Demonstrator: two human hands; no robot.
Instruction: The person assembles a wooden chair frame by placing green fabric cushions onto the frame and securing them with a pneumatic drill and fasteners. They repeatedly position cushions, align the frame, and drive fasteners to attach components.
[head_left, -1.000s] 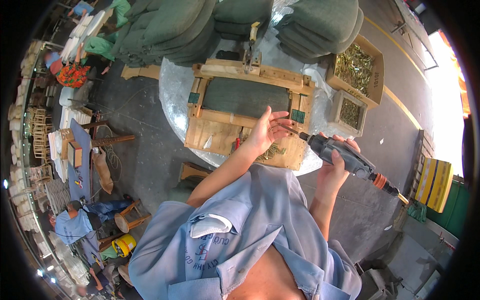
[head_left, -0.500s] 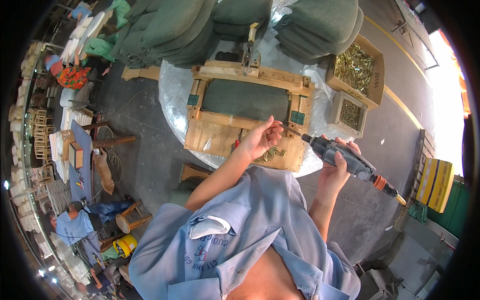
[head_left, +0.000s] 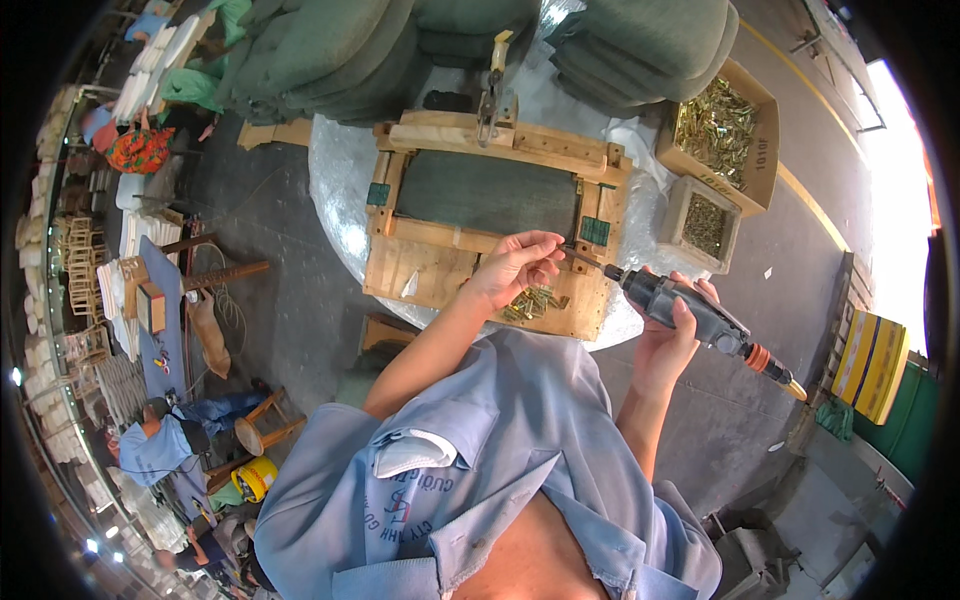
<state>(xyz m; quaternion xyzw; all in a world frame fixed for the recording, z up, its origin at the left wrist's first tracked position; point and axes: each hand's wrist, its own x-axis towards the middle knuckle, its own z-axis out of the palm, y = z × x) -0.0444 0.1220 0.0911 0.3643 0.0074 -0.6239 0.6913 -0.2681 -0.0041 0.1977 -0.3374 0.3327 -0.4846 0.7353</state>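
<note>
My right hand [head_left: 665,345] grips a dark power driver [head_left: 688,310] with an orange collar at its rear end. From the front of the driver a long thin bit [head_left: 587,261] points toward my left hand [head_left: 518,270]. The left fingertips are pinched together at the bit's tip; whatever small thing lies between them is too small to make out. Both hands are over the near right part of a wooden frame jig [head_left: 415,272]. A dark green fabric panel [head_left: 485,195] lies inside the jig. Several brass-coloured screws [head_left: 535,303] lie loose below my left hand.
A toggle clamp [head_left: 490,100] stands on the jig's far side. Stacked green cushions [head_left: 320,60] are beyond it, with another stack [head_left: 650,45] at far right. A cardboard box of metal fasteners [head_left: 715,130] and a smaller bin [head_left: 703,225] stand right. Other people work at left.
The view has shifted slightly. My left fingers have closed in more tightly at the bit's tip. My right hand keeps the driver in almost the same place.
</note>
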